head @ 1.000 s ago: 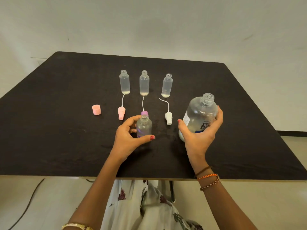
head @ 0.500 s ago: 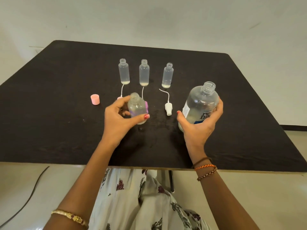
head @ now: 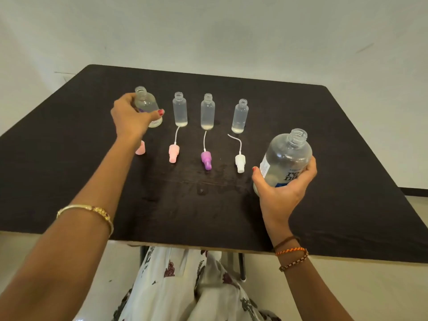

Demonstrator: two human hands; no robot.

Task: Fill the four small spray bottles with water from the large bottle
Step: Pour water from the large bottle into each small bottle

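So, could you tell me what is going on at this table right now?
A person is filling small spray bottles from a large bottle, which the right hand holds uncapped and tilted. The left hand grips a small bottle at the left end of a row with three other open small bottles, each with some liquid at the bottom. Three spray heads and a pink cap lie on the black table.

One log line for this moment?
left hand: grips small clear spray bottle at row's left | right hand: holds large uncapped clear bottle
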